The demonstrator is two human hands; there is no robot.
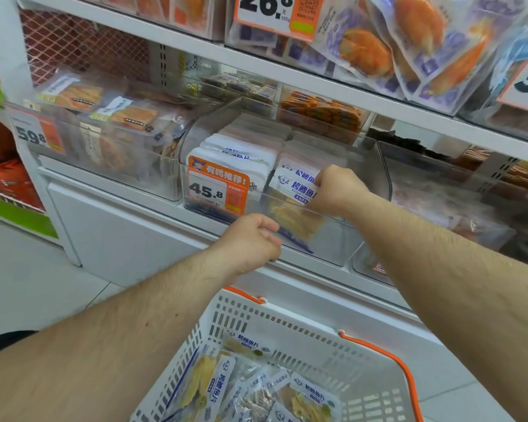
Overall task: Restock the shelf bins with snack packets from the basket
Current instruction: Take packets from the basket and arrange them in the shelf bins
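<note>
A clear plastic shelf bin (333,239) holds upright white snack packets with blue print (241,153). My right hand (336,190) reaches into the bin from above and is shut on the front packet (296,190), whose yellow contents show through the bin wall. My left hand (250,242) is closed on the bin's front rim, below and left of the right hand. A white slotted basket (275,324) with orange handles sits low in the view, with several matching packets (214,388) lying in it.
An orange price tag (217,187) reading 45.8 hangs on the bin's front left. Neighbouring clear bins (110,153) hold other packets on both sides. The shelf above carries orange and purple packets (421,41). Grey floor tiles lie at the left.
</note>
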